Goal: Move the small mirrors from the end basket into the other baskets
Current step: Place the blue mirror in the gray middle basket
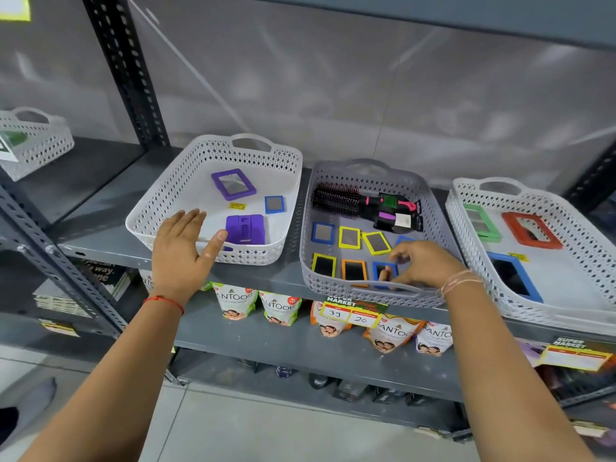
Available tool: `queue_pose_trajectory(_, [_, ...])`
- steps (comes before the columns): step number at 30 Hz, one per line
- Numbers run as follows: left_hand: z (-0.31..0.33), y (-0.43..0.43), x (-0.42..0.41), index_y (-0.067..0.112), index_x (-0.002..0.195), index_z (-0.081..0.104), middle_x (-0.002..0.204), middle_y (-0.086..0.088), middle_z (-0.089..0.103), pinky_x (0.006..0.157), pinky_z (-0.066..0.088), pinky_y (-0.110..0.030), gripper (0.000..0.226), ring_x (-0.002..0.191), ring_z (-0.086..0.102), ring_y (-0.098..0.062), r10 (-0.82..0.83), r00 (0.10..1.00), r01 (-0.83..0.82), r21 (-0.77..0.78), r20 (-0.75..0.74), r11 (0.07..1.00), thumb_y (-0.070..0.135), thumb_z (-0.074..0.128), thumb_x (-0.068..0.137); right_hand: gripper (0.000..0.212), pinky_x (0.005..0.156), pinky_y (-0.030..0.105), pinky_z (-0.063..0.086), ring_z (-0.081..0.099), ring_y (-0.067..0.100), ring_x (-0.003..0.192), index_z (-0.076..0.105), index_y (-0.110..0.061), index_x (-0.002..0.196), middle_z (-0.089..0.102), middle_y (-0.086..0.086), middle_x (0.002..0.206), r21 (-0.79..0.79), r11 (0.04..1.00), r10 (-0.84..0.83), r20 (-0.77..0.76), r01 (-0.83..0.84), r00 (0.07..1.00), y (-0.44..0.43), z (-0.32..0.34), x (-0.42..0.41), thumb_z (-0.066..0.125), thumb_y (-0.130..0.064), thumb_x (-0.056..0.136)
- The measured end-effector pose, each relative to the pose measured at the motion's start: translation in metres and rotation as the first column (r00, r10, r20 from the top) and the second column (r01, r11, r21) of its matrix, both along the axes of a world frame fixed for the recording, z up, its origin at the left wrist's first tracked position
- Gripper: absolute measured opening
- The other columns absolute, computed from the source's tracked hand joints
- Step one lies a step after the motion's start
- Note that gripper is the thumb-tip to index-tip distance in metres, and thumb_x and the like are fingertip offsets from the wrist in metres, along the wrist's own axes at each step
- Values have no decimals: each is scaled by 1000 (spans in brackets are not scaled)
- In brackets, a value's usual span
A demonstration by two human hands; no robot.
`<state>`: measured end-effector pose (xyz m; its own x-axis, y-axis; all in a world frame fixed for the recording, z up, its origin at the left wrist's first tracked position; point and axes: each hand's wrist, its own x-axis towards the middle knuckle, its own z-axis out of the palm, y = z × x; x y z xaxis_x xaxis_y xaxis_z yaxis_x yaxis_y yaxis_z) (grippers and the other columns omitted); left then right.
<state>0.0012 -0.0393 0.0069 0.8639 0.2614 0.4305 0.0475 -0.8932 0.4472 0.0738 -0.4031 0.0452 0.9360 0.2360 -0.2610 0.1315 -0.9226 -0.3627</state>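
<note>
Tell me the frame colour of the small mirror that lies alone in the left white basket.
Blue. The small mirror shows best in the head view.

Sitting side by side on the shelf (273,278): left basket (160,208), middle basket (308,228) holding small mirrors (349,237) before a hairbrush (336,198), right basket (466,208).

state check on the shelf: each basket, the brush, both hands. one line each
left basket: holds two purple mirrors, one small blue mirror
middle basket: holds hairbrush, rows of small mirrors
right basket: holds green, red, blue mirrors
hairbrush: lying flat
left hand: open, over the left basket's front rim, holds nothing
right hand: fingers at small blue mirror, grip unclear
</note>
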Motion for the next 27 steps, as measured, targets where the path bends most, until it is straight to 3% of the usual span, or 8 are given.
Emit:
queue_pose_trajectory(4, [-1,0,1,-2,122,52,130,-24,52,109,25,-50,81,127,37,-39,10,1000,-10,4,-3,1000,63,26,81,49,97,32,42,58,25,114,65,-11,113,64,10,123,80,996,24,245,-45,969,15,36,6,80,-26,69])
queue_pose_trajectory(8, [-1,0,2,-2,122,52,130,-24,52,109,23,-48,94,127,38,-39,5,1000,-5,-7,4,1000,73,16,80,49,107,28,34,52,18,125,60,-13,124,57,6,135,204,938,157,473,-281,867,78,65,28,72,-28,79])
queue_pose_trajectory(13, [-2,1,3,-2,122,53,129,-24,54,108,26,-52,94,127,39,-38,-1,1000,1,-9,10,1000,74,15,80,59,111,20,23,38,16,137,45,-10,137,41,5,148,131,862,448,256,-490,857,172,62,71,67,-20,84])
queue_pose_trajectory(16, [-3,1,3,-3,120,54,126,-24,55,106,27,-53,91,125,41,-39,-13,999,13,10,36,1000,71,18,82,61,109,26,31,42,23,134,42,-11,139,43,7,147,-135,824,564,116,-550,818,207,47,97,66,-21,84])
queue_pose_trajectory(21, [-5,2,6,-3,119,55,125,-23,56,105,25,-47,87,125,41,-37,-16,996,18,-15,90,1000,69,23,83,56,94,37,48,57,33,116,50,-5,130,57,16,131,-553,659,589,-42,-509,807,237,16,131,70,-21,81])
queue_pose_trajectory(23, [-6,3,7,-1,121,54,127,-21,55,106,22,-43,86,127,39,-34,-17,995,20,-31,98,999,70,23,83,59,98,40,48,56,33,118,46,-5,133,55,14,133,-597,631,588,-48,-495,808,242,8,136,69,-22,81])
queue_pose_trajectory(27, [-10,3,8,2,127,49,132,-18,51,108,20,-39,84,129,34,-26,-14,992,18,-36,124,999,69,23,84,59,100,40,47,54,33,119,42,-4,135,53,16,135,-554,662,585,-37,-504,810,244,-1,140,65,-22,84])
